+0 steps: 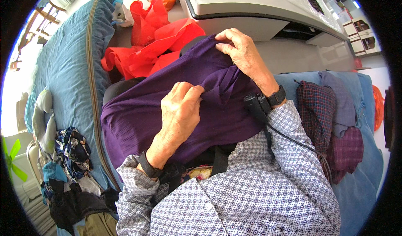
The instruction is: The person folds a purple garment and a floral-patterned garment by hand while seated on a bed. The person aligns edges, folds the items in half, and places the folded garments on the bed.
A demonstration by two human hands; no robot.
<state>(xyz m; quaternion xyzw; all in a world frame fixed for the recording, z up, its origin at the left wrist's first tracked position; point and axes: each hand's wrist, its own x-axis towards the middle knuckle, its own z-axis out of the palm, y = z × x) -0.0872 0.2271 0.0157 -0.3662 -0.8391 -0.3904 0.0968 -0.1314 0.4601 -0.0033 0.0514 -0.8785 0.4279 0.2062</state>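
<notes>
A dark purple cloth garment is spread across my lap and knees. My left hand, fingers curled in, pinches a fold of it near the middle. Farther out, my right hand grips the garment's far edge between thumb and fingers. Some folds bunch up between the two hands. Black bands circle both wrists, and a small black device with a cable sits by the right one. The garment hides most of my legs.
Folded clothes, among them a checked garment, lie on the blue seat to my right. A blue armrest with heaped clothes is at my left. Red fabric bags stand beyond my knees, before a white table.
</notes>
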